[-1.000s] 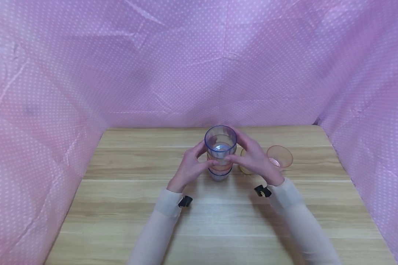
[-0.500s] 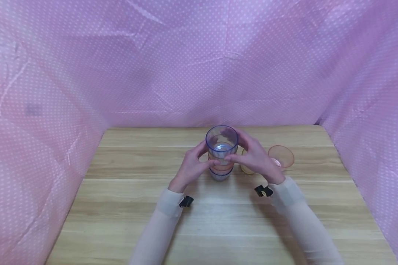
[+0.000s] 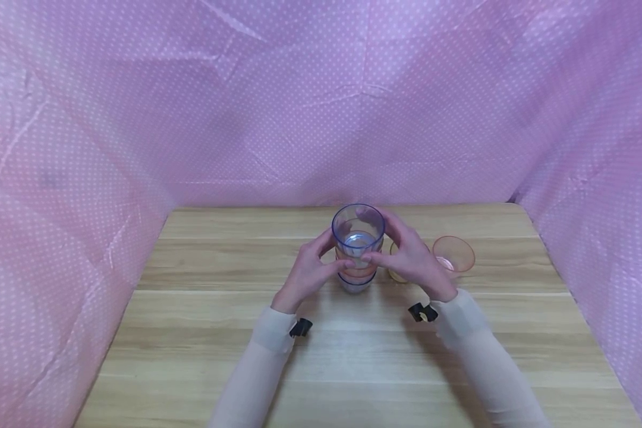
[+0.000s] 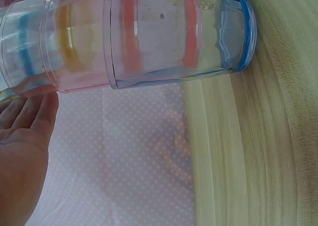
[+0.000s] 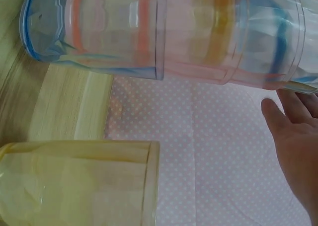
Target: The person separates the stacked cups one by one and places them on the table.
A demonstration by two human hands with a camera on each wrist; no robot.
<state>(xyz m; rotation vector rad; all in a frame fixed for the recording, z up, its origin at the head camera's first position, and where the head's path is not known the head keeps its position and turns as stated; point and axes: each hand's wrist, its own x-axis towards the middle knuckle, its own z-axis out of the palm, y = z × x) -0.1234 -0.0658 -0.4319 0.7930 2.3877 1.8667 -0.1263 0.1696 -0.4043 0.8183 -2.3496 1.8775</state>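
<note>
Gripping from both sides with left hand (image 3: 311, 270) and right hand (image 3: 411, 257): see-through cup stack (image 3: 355, 249) | upright on wooden table (image 3: 192, 345) | just right, partly behind right hand: yellow cup (image 5: 79, 184) | farther right: orange-rimmed cup (image 3: 455, 254) | behind: pink dotted cloth (image 3: 299, 107)

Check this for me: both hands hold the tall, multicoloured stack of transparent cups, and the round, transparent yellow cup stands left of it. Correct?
Not quite: in the head view, the transparent yellow cup stands right of the multicoloured stack. The left hand and right hand do hold that stack.
</note>
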